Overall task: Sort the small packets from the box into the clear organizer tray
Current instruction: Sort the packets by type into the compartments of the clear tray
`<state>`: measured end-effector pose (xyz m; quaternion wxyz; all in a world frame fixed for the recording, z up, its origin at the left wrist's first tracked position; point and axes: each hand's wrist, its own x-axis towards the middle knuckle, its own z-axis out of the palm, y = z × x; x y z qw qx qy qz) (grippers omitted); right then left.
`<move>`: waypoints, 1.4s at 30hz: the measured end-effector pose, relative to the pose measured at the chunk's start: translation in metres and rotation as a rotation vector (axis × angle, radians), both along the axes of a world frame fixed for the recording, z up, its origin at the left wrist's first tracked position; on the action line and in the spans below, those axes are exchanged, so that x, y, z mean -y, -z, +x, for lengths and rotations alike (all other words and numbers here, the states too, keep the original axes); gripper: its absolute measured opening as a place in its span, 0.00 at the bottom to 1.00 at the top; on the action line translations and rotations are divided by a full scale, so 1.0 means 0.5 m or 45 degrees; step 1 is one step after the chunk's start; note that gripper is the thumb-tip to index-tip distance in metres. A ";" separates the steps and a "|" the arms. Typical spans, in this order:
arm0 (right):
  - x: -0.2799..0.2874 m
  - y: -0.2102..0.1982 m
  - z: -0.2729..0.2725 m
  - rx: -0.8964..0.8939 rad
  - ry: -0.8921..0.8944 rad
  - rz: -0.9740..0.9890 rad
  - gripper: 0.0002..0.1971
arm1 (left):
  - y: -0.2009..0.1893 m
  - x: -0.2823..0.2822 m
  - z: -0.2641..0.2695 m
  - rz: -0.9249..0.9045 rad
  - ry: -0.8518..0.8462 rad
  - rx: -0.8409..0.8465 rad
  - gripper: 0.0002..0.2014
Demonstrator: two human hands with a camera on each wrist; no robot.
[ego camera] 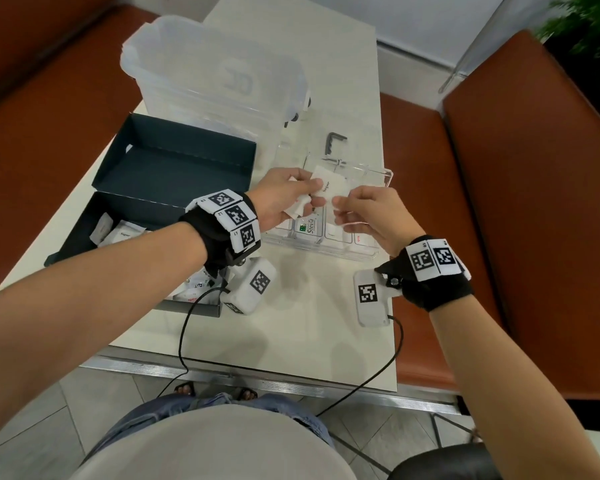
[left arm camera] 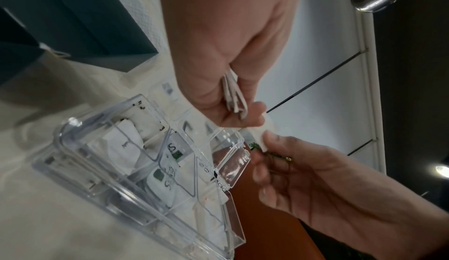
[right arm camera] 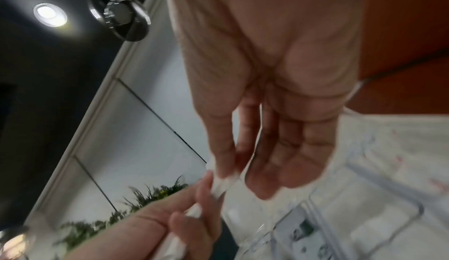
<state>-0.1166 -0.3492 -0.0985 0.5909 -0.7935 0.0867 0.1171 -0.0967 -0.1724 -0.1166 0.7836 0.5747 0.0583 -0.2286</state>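
Where the left forearm crosses the dark box (ego camera: 174,168), the near end of that box and most of the packets in the box (ego camera: 118,233) are hidden, so their number cannot be told. The box lies on the left of the white table (ego camera: 309,323), open, with its long axis running near to far. To its right, the left hand (ego camera: 284,199) hangs above the clear tray (ego camera: 385,178), its curled fingers and thumb gripping a small bundle of white packets (left arm camera: 233,99); in the left wrist view they show edge-on, too close together to count. 1 white packet (ego camera: 329,188) sticks out from this bundle, printed side up, its long axis pointing far and slightly right. The right hand (ego camera: 371,216) pinches the near right edge of that packet between thumb and forefinger, while its other fingers lie loosely curled. The hands cover the middle of the tray, and only its near compartments show, 1 holding a packet marked Stevia (ego camera: 307,227). The right wrist view is blurred. A large clear tub (ego camera: 205,71) stands far left behind the box.
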 end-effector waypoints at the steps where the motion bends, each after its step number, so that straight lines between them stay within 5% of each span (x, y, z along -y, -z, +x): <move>1: 0.003 -0.003 -0.001 -0.001 -0.076 -0.148 0.08 | 0.001 -0.003 0.003 0.070 -0.004 0.051 0.04; 5: 0.011 -0.017 0.014 0.192 -0.082 -0.346 0.16 | 0.000 -0.005 0.012 0.407 0.161 0.340 0.11; 8: 0.012 -0.020 0.023 0.266 -0.278 -0.442 0.16 | -0.009 0.006 0.018 0.427 0.137 0.402 0.14; 13: 0.034 -0.005 0.058 0.389 -0.121 -0.739 0.06 | -0.021 0.012 0.036 0.341 0.009 0.367 0.12; 19: 0.022 0.073 0.068 0.402 -0.221 -1.055 0.08 | -0.005 -0.007 0.037 0.317 -0.018 0.321 0.12; 32: 0.016 0.136 0.071 0.476 -0.193 -1.362 0.05 | 0.006 -0.028 0.035 0.271 -0.038 0.230 0.11; 42: 0.005 0.128 0.085 0.456 -0.322 -1.520 0.02 | -0.005 -0.016 0.034 0.219 -0.017 0.081 0.21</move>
